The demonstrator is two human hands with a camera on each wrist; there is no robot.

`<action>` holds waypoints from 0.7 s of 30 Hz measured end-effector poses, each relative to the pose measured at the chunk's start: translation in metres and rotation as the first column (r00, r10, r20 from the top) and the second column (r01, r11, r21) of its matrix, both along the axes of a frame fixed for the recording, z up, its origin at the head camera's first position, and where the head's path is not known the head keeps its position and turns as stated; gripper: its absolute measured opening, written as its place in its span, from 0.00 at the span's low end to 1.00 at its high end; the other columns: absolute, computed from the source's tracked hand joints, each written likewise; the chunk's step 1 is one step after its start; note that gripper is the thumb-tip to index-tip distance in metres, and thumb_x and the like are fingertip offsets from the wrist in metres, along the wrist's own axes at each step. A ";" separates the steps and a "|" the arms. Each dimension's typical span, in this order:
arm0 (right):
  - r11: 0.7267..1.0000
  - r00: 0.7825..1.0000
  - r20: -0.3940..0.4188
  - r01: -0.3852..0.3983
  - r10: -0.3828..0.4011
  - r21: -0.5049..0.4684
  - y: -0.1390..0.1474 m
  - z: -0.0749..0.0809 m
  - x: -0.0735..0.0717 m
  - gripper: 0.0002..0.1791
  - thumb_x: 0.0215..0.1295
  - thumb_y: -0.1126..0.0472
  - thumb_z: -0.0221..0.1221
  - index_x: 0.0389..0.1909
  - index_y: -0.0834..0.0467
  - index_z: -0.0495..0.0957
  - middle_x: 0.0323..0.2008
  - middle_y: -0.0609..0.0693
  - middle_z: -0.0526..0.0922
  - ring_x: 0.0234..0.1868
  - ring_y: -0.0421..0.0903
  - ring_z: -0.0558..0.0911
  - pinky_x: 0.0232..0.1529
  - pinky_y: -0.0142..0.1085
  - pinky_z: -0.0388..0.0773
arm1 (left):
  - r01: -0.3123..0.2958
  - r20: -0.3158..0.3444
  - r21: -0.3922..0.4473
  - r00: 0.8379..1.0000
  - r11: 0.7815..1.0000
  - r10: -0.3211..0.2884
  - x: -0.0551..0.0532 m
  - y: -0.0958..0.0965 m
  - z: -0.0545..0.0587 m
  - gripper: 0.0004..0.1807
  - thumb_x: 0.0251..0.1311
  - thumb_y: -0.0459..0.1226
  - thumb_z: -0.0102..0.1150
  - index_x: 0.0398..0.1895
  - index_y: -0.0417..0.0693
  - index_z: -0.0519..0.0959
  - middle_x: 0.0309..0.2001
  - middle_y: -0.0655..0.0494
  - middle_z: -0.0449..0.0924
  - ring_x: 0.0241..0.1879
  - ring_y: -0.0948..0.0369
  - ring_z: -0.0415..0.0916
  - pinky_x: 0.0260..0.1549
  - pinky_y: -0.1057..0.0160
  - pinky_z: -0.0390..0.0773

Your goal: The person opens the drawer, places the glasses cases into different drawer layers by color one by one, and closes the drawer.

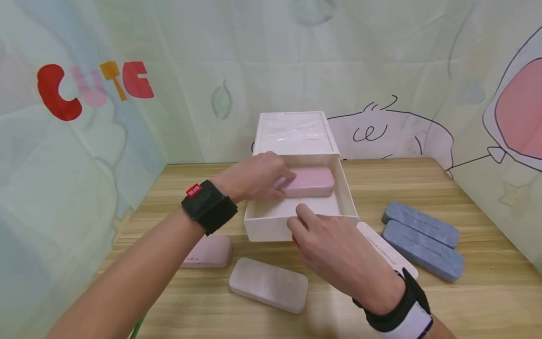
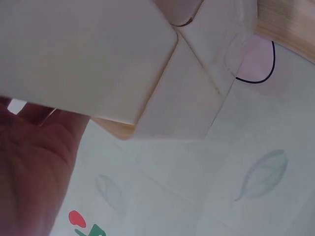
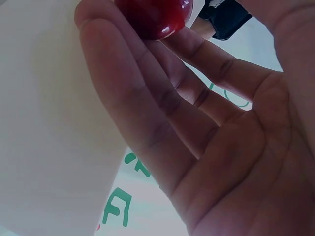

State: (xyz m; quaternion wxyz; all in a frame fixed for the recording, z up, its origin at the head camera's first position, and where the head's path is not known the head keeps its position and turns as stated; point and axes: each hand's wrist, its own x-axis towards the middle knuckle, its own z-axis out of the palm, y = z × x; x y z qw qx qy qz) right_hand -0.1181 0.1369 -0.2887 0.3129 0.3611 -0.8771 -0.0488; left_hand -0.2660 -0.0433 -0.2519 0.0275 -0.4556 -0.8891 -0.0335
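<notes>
A pink glasses case (image 1: pixel 312 181) lies in the pulled-out drawer (image 1: pixel 268 229) of a small white box (image 1: pixel 294 132). My left hand (image 1: pixel 256 178) grips the case's left end, thumb on top. In the left wrist view, a pale panel hides the fingertips of that hand (image 2: pixel 37 157). At the drawer's front my right hand (image 1: pixel 334 245) has its fingers bent around a glossy red knob (image 3: pixel 156 17), mostly hidden in the head view. The right wrist view shows the fingertips against this knob.
On the wooden table (image 1: pixel 169 301) lie a second pink case (image 1: pixel 211 252) and a beige case (image 1: pixel 268 285). To the right are a white case (image 1: pixel 383 247), partly behind my right hand, and two blue cases (image 1: pixel 423 249) side by side. A printed cloth (image 1: pixel 190 94) hangs behind.
</notes>
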 end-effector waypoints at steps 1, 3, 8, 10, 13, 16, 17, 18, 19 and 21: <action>1.000 1.000 -0.001 -0.002 0.002 0.000 0.000 0.000 0.000 0.11 0.61 0.63 0.66 0.29 0.57 0.72 0.26 0.47 0.69 0.16 0.42 0.73 0.14 0.33 0.64 | -0.006 0.001 0.000 1.000 1.000 0.006 0.000 0.000 0.000 0.07 0.58 0.38 0.74 0.38 0.50 0.86 0.29 0.57 0.78 0.32 0.59 0.71 0.32 0.64 0.69; 1.000 1.000 -0.002 -0.005 0.005 0.000 0.000 0.000 0.000 0.11 0.61 0.63 0.66 0.30 0.57 0.72 0.26 0.47 0.69 0.16 0.42 0.73 0.14 0.32 0.64 | -0.024 0.007 0.004 1.000 1.000 0.024 -0.002 0.000 0.000 0.08 0.58 0.38 0.74 0.40 0.50 0.87 0.30 0.57 0.78 0.32 0.59 0.71 0.32 0.64 0.68; 1.000 1.000 -0.019 -0.005 0.006 0.008 0.000 -0.001 0.000 0.11 0.62 0.63 0.66 0.29 0.57 0.71 0.25 0.47 0.68 0.15 0.41 0.71 0.13 0.31 0.61 | -0.067 0.011 0.006 0.998 0.998 0.066 -0.003 0.000 0.000 0.13 0.58 0.40 0.75 0.45 0.48 0.88 0.32 0.55 0.80 0.33 0.58 0.72 0.34 0.63 0.70; 1.000 1.000 -0.024 -0.004 0.004 0.012 0.000 -0.001 -0.001 0.11 0.62 0.62 0.66 0.29 0.57 0.71 0.25 0.47 0.67 0.15 0.41 0.71 0.13 0.31 0.61 | -0.080 0.012 0.005 0.997 0.997 0.080 -0.003 0.001 -0.001 0.13 0.58 0.40 0.75 0.45 0.48 0.89 0.31 0.55 0.80 0.33 0.58 0.72 0.35 0.63 0.70; 1.000 1.000 -0.016 -0.002 0.002 0.010 0.000 -0.002 -0.001 0.11 0.62 0.62 0.66 0.29 0.56 0.71 0.26 0.47 0.67 0.15 0.41 0.71 0.13 0.31 0.62 | -0.096 0.012 0.014 0.995 0.995 0.096 -0.004 0.001 -0.001 0.11 0.58 0.40 0.74 0.42 0.48 0.89 0.29 0.56 0.77 0.32 0.58 0.71 0.34 0.63 0.69; 1.000 1.000 -0.006 0.000 0.000 0.006 0.000 -0.001 -0.001 0.10 0.61 0.63 0.66 0.29 0.56 0.72 0.26 0.47 0.68 0.16 0.41 0.72 0.13 0.31 0.62 | -0.101 0.008 0.023 0.995 0.995 0.100 -0.005 0.002 -0.001 0.07 0.58 0.40 0.74 0.36 0.48 0.87 0.24 0.57 0.72 0.30 0.59 0.69 0.31 0.63 0.67; 1.000 1.000 -0.006 0.001 -0.001 0.006 0.000 -0.001 -0.001 0.10 0.62 0.62 0.66 0.29 0.56 0.72 0.26 0.47 0.68 0.16 0.41 0.71 0.13 0.31 0.62 | -0.104 0.008 0.025 0.995 0.994 0.104 -0.005 0.002 0.000 0.07 0.58 0.40 0.74 0.34 0.48 0.86 0.24 0.57 0.70 0.30 0.59 0.69 0.31 0.64 0.66; 1.000 1.000 -0.001 0.002 -0.002 0.007 -0.001 -0.001 -0.001 0.10 0.62 0.62 0.66 0.29 0.56 0.72 0.26 0.47 0.68 0.16 0.41 0.71 0.13 0.31 0.62 | -0.107 0.009 0.027 0.994 0.994 0.107 -0.005 0.002 0.000 0.07 0.58 0.40 0.74 0.33 0.48 0.85 0.23 0.57 0.69 0.29 0.59 0.69 0.30 0.64 0.66; 1.000 1.000 0.001 0.003 -0.003 0.008 0.000 -0.001 -0.001 0.10 0.62 0.62 0.65 0.30 0.56 0.72 0.26 0.47 0.68 0.16 0.41 0.71 0.13 0.31 0.62 | -0.109 0.010 0.026 0.994 0.994 0.108 -0.006 0.002 0.000 0.08 0.58 0.40 0.74 0.32 0.47 0.84 0.22 0.58 0.67 0.29 0.59 0.68 0.30 0.64 0.65; 1.000 1.000 0.003 0.000 0.000 0.005 0.000 0.000 -0.001 0.10 0.62 0.63 0.65 0.30 0.57 0.72 0.26 0.47 0.68 0.15 0.40 0.71 0.13 0.31 0.61 | -0.112 0.015 0.023 0.994 0.993 0.112 -0.007 0.003 0.000 0.08 0.58 0.39 0.74 0.32 0.47 0.84 0.23 0.58 0.66 0.30 0.59 0.69 0.30 0.64 0.65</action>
